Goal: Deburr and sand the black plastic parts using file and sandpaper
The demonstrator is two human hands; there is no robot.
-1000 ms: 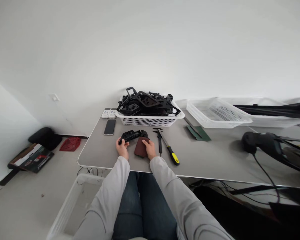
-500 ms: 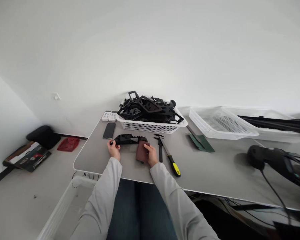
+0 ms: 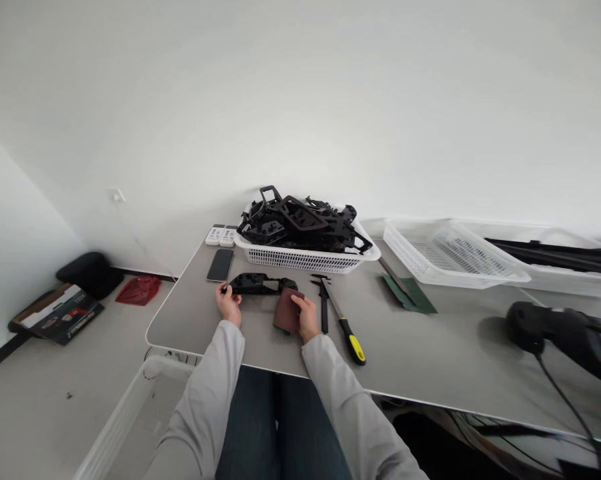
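A long black plastic part with cut-outs is gripped at its left end by my left hand. My right hand pinches a folded reddish-brown sheet of sandpaper, whose upper edge overlaps the part's right end. Whether the sandpaper presses on the part there I cannot tell. Just right of that hand lies a black caliper, and beside it a file with a black and yellow handle.
A white basket heaped with black plastic parts stands behind my hands. A phone and two white boxes lie to its left. Rightward are green sheets, white baskets and a black corded tool.
The whole view has shifted slightly. My left hand keeps its hold on the part, while the sandpaper in my right hand has tilted a little against it.
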